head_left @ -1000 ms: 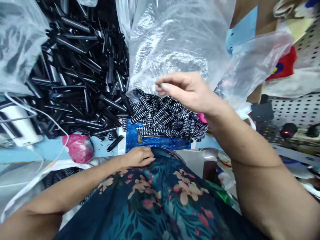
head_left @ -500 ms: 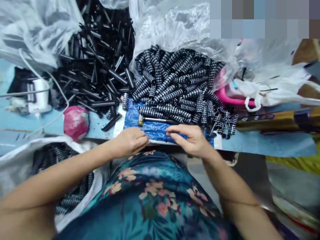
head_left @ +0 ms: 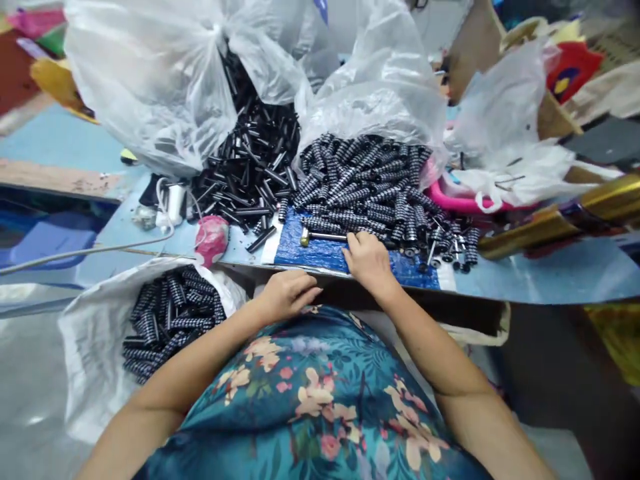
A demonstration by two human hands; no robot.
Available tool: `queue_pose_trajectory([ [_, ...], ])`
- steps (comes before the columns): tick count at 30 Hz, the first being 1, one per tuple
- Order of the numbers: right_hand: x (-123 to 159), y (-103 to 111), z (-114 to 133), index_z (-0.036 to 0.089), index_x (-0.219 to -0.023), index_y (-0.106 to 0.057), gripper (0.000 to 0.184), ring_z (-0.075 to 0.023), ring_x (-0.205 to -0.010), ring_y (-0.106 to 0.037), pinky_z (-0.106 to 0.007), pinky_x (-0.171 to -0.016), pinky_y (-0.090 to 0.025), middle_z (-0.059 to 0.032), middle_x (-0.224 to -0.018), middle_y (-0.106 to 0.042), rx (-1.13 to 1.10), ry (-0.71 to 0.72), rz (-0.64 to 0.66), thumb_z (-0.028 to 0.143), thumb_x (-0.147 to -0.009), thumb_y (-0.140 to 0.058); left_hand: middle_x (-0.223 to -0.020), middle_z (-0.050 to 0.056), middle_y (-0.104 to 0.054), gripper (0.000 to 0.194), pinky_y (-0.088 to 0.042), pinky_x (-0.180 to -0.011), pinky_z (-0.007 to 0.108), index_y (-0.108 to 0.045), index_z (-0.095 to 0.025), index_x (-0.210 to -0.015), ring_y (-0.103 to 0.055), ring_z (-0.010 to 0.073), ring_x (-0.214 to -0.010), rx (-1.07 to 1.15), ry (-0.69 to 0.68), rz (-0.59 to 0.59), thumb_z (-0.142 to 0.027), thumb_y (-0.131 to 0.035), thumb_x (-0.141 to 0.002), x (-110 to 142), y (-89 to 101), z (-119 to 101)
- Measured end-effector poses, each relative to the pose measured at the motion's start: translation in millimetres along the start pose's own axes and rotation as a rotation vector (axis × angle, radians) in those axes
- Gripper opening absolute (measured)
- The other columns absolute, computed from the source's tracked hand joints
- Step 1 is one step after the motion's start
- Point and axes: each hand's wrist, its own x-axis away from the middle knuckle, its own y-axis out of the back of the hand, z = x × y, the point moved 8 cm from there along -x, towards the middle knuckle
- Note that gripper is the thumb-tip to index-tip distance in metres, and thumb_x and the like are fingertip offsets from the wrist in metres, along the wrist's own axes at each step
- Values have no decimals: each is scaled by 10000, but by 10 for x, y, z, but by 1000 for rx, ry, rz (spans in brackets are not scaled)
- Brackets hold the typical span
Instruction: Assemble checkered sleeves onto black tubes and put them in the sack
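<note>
At the front edge of the bench, my right hand (head_left: 369, 261) lies over the handle end of a small hammer (head_left: 327, 236), fingers curled down on it. The hammer's brass-coloured head points left, resting on a blue plastic sheet (head_left: 320, 255). My left hand (head_left: 290, 293) hovers just off the edge, by my lap, its fingers closed; anything inside them is hidden. Behind the hammer rises a heap of black cylinders with white checkered bands (head_left: 365, 175). To its left spreads a pile of plain black tapered pieces (head_left: 245, 177).
A white sack (head_left: 83, 347) of banded cylinders stands below the bench at left. Near the edge sits a pink-and-white wrapped ball (head_left: 211, 240), with a white adapter (head_left: 171, 205) and cable beside it. Pink tray (head_left: 465, 200) and gold roll (head_left: 555, 227) lie right. Plastic bags (head_left: 150, 73) stand behind.
My right hand has moved forward onto the hammer handle. My left hand has drawn back off the bench edge. The camera view has shifted, showing more of the bench's far side.
</note>
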Motion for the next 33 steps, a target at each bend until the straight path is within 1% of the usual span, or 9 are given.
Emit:
queue_pose_trajectory([
  [6, 18, -64, -26, 167, -1118, -666, 286, -290, -1042, -544, -390, -826, -374, -161, -1179, -655, -23, 182, -67, 378, -974, -539, -875, 110, -707, 260, -483, -760, 336, -676, -162, -993, -649, 233, -819, -327, 409, -318, -378, -533, -977, 409, 731, 1002],
  [9, 56, -119, -52, 184, -1084, -678, 289, -271, -1026, -582, -387, -843, -382, -142, -1160, -685, -61, 203, -65, 406, -991, -518, -911, 137, -708, 268, -476, -777, 371, -676, -154, -1009, -648, 284, -888, -479, 509, -225, -374, -529, -965, 343, 781, 1346],
  [12, 77, -143, -86, 193, -1075, -690, 306, -260, -1015, -610, -384, -864, -396, -128, -1123, -707, -89, 170, -58, 427, -998, -509, -876, 132, -687, 216, -453, -707, 355, -672, -169, -905, -647, 291, -859, -533, 549, -27, -331, -533, -941, 183, 612, 1544],
  [16, 129, -37, -90, 192, -1152, -692, 337, -278, -1068, -625, -399, -893, -425, -141, -1162, -705, -181, 118, -76, 437, -980, -536, -812, 107, -655, 217, -437, -682, 348, -614, -192, -782, -636, 260, -803, -481, 552, -44, -264, -480, -936, 141, 587, 1561],
  [19, 77, 151, 69, 211, -1197, -684, 316, -270, -1088, -633, -396, -928, -443, -131, -1169, -714, -285, 114, -124, 384, -994, -514, -836, 94, -666, 161, -464, -737, 353, -539, -205, -728, -631, 243, -845, -271, 550, -303, -262, -543, -878, 216, 788, 1447],
  [22, -191, 235, 474, 215, -1268, -648, 334, -266, -1111, -616, -395, -926, -426, -117, -1200, -718, -272, 245, -64, 320, -1019, -451, -838, 62, -675, 212, -474, -681, 296, -479, -204, -688, -626, 181, -768, 224, 633, -534, -274, -626, -825, 293, 836, 1403],
  [27, -691, 13, 980, 152, -1191, -658, 296, -286, -936, -582, -393, -752, -345, -130, -913, -742, -68, 425, 164, 282, -1005, -468, -596, -56, -563, 292, -326, -458, 205, -506, -209, -816, -444, 73, -445, 896, 831, -721, -417, -710, -838, 419, 568, 1376],
  [30, -803, -74, 939, 134, -1260, -627, 336, -269, -910, -573, -382, -773, -327, -133, -916, -739, -85, 411, 141, 235, -1013, -422, -609, -77, -567, 345, -331, -439, 188, -529, -216, -990, -459, 70, -441, 1014, 887, -778, -427, -738, -816, 603, 535, 1364],
  [33, -813, -110, 863, 130, -1320, -586, 373, -268, -928, -584, -375, -813, -336, -136, -991, -742, -153, 400, 119, 299, -1012, -461, -689, -54, -620, 336, -350, -441, 183, -517, -201, -937, -510, 66, -467, 1079, 941, -765, -379, -755, -781, 736, 507, 1375],
])
